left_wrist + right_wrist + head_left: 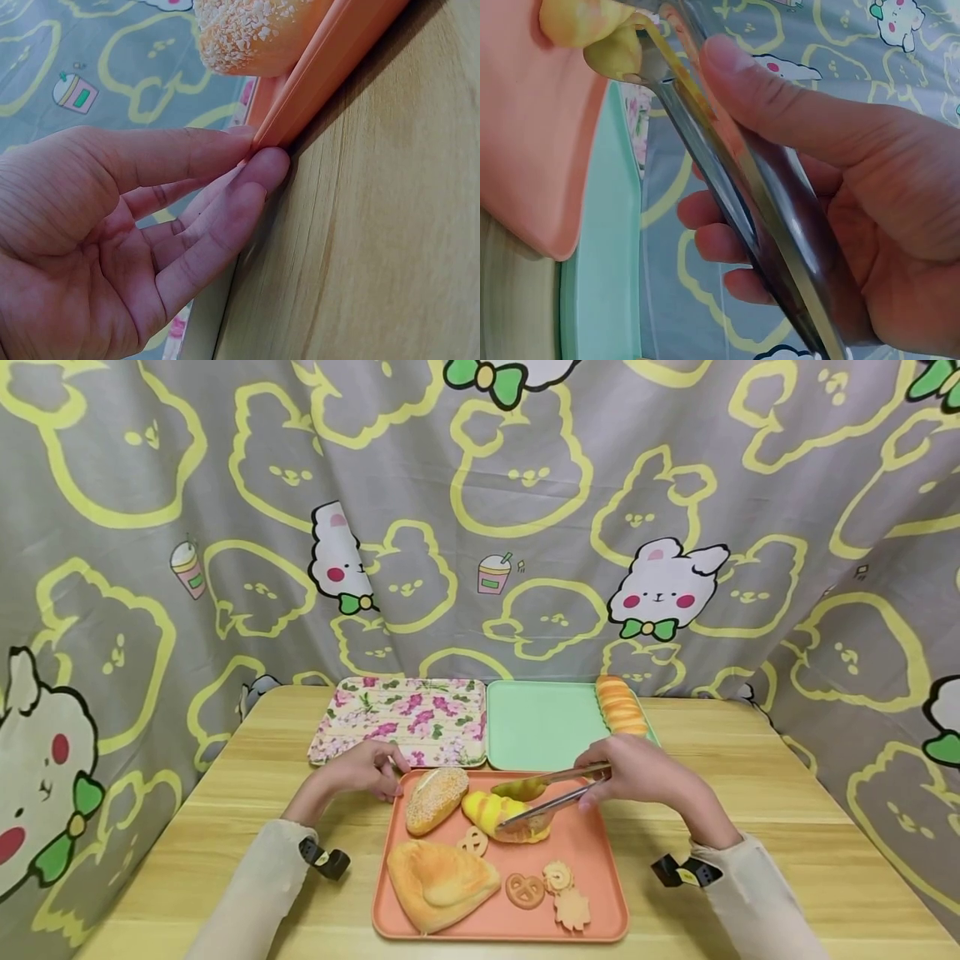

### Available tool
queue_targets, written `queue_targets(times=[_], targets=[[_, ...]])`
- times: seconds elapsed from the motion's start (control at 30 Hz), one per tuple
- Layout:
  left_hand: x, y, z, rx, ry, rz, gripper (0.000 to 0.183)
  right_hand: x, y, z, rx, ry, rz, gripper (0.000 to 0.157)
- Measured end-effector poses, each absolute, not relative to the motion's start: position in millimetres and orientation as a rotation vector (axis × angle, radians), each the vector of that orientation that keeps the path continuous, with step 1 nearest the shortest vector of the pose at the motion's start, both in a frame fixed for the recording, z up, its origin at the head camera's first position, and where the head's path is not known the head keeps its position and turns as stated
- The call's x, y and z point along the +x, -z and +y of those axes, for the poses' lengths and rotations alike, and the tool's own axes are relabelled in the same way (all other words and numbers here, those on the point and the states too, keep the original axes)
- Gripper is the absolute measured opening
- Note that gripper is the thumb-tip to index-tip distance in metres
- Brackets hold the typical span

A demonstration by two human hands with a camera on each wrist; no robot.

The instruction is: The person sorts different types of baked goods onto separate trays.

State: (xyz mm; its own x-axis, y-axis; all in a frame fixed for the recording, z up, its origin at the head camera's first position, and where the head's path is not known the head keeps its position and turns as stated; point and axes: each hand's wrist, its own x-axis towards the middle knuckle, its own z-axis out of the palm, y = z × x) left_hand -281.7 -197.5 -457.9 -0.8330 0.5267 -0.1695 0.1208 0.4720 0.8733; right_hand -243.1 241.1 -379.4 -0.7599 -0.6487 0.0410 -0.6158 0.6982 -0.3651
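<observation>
1. Two metal arms of the tongs (pixel 551 805) lie within the right hand (pixel 637 768), its fingers curled round them, thumb against one arm; their tips straddle the yellow bread (pixel 483 812), though how firmly they press I cannot tell.
2. Left of that hand, on the orange tray (pixel 588 843), the yellow bread looks light and soft, likelier to dent than crack; its thick middle seems the best hold, since the rounded surface may roll from smooth metal.
3. Farther left, the sesame bread (pixel 437 800) and a small pretzel (pixel 473 842) crowd its left end.
4. Farther still, the left hand (pixel 367 768) pinches the orange tray's edge between thumb and fingers, which should steady it.
5. Past the right hand, the green tray (pixel 540 727) carries a long loaf (pixel 621 703); past the left lies the floral tray (pixel 405 718).
</observation>
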Motion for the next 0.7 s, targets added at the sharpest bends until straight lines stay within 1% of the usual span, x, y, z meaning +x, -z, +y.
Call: queue_targets(times=[0.17, 0.27, 0.4, 0.53, 0.7], targets=[[-281.6, 457.4, -197.2, 0.54, -1.313, 2.305, 0.026, -245.8, 381.4, 244.7, -1.141, 0.554, 2.842, 0.036], [-281.5, 457.1, -197.4, 0.548, -1.316, 2.305, 0.026, -246.9, 382.7, 246.6, -1.152, 0.571, 2.867, 0.031], [-281.9, 457.7, -198.1, 0.561, -1.334, 2.286, 0.027, -247.8, 382.3, 248.1, -1.17, 0.572, 2.908, 0.028], [-282.2, 459.4, -199.5, 0.549, -1.325, 2.291, 0.026, -247.3, 379.4, 249.2, -1.19, 0.557, 2.949, 0.028], [-283.1, 459.5, -198.4, 0.541, -1.321, 2.293, 0.026, -244.7, 372.0, 254.1, -1.123, 0.603, 3.022, 0.029]])
